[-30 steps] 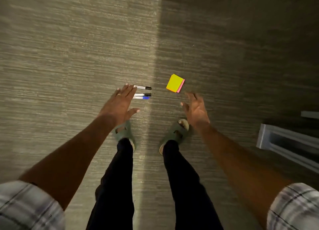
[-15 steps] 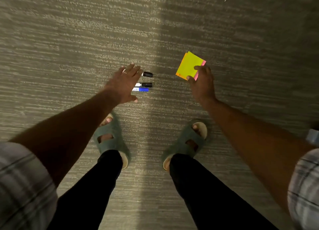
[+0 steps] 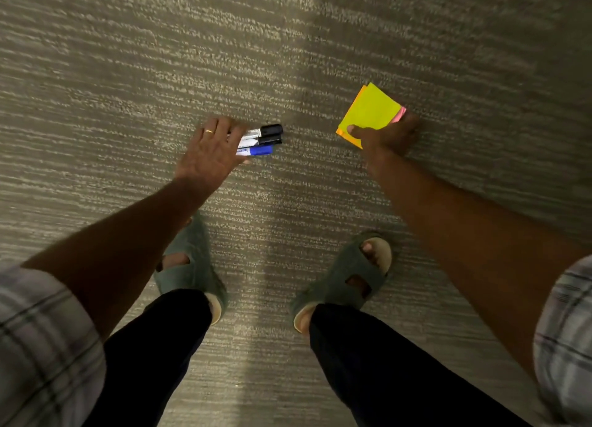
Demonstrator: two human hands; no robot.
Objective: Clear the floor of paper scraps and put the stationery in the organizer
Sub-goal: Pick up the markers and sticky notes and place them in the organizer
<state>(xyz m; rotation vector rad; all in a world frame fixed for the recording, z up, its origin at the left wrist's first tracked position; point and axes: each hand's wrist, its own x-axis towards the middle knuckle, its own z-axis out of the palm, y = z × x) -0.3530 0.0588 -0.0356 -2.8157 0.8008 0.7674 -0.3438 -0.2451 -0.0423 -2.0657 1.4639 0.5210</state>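
L hand (image 3: 211, 148): fingers curled over barrels of 3 markers (image 3: 261, 140), bunched on carpet (image 3: 128, 74), caps left showing | R hand (image 3: 387, 135): sticky pad (image 3: 368, 113) pinched at near corner, thumb on top, pad low at carpet | risk: 1 marker may be dropped if only 2 are caught; top sheets may be bent/peeled if pad is lifted by corner | organizer not seen

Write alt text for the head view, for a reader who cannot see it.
A person reaching down to grey carpet grips three markers in the left hand and pinches a yellow sticky-note pad with the right hand; green sandals show below.
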